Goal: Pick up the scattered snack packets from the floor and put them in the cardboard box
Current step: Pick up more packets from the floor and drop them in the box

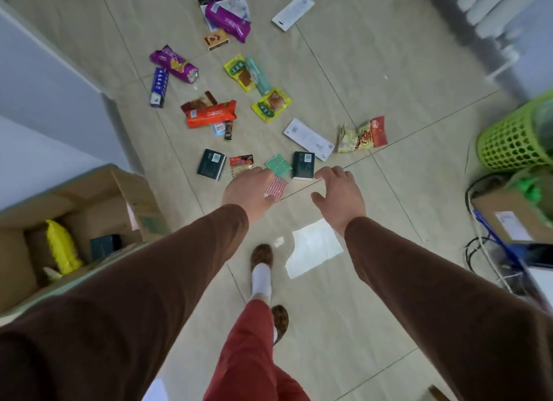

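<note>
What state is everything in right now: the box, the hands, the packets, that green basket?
Cardboard box: flaps open, a yellow packet and a dark box inside.
Left hand: open, empty, over the pink packet.
Right hand: open, empty.
Orange packet: on the floor, lying across other packets.
Green basket: tilted.

Bare tiled floor (404, 71) right of packets (209, 113) — green basket (514, 143) beyond.
</note>
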Motion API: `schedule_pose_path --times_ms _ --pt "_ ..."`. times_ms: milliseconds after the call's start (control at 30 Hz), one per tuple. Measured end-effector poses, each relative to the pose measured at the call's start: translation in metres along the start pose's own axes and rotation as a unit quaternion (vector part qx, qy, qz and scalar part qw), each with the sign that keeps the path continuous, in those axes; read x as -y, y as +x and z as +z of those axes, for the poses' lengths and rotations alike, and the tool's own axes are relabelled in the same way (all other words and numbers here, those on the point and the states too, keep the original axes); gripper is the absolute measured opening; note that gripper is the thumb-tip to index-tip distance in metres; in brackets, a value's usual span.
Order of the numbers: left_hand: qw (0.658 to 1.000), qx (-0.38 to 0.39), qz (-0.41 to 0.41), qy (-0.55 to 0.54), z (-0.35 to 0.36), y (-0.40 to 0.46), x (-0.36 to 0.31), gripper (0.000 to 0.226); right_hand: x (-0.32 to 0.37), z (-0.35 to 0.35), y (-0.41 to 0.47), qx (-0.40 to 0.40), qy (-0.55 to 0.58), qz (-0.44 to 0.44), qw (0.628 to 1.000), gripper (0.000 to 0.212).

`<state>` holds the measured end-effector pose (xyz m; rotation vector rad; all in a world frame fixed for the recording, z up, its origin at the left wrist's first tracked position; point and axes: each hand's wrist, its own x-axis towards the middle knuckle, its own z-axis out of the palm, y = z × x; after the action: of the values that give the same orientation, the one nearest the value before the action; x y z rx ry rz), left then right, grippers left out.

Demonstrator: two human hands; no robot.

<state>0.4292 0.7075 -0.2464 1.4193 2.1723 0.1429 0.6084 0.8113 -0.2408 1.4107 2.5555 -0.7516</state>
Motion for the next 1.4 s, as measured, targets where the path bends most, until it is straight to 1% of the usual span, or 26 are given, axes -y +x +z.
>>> schedule_pose_path --times_ms 133,300,433,633,733,867,933,1033,1133,1400 --pt "1.000 -0.001 -0.009 -0.015 -0.001 0.050 -0.033 0.034 -0.042 -0.030 0.038 0.002 0.008 0.011 1.000 0.042" --pt "0.999 0.022 -0.021 -0.014 0.000 0.123 -0.074 0.038 -0.098 -0.069 0.093 0.000 0.008 0.023 1.000 0.043" --pt "0.999 0.028 -0.032 -0.015 0.000 0.182 -0.118 0.033 -0.148 -0.099 0.131 -0.002 0.010 0.039 0.999 0.043" --pt "0.998 0.030 -0.044 -0.029 0.001 0.271 -0.203 0.037 -0.230 -0.142 0.197 0.009 0.020 0.037 0.999 0.043" --pt "0.997 0.023 -0.058 -0.036 0.005 0.317 -0.249 0.035 -0.274 -0.168 0.235 0.018 0.019 0.019 0.999 0.044" --pt "0.997 0.019 -0.070 -0.039 0.016 0.374 -0.310 0.043 -0.331 -0.206 0.282 0.026 0.021 -0.001 0.999 0.040" --pt "0.995 0.021 -0.082 -0.045 0.018 0.400 -0.333 0.043 -0.356 -0.225 0.307 0.035 0.018 -0.005 0.999 0.042" --pt "0.993 0.024 -0.101 -0.050 0.017 0.440 -0.355 0.046 -0.388 -0.252 0.347 0.053 0.000 -0.011 0.999 0.045" --pt "0.991 0.015 -0.118 -0.058 0.009 0.485 -0.366 0.048 -0.407 -0.278 0.395 0.054 -0.012 -0.017 0.998 0.044" --pt "0.978 -0.014 -0.178 -0.110 -0.034 0.610 -0.377 0.050 -0.415 -0.336 0.549 0.071 -0.014 -0.051 0.996 0.045"
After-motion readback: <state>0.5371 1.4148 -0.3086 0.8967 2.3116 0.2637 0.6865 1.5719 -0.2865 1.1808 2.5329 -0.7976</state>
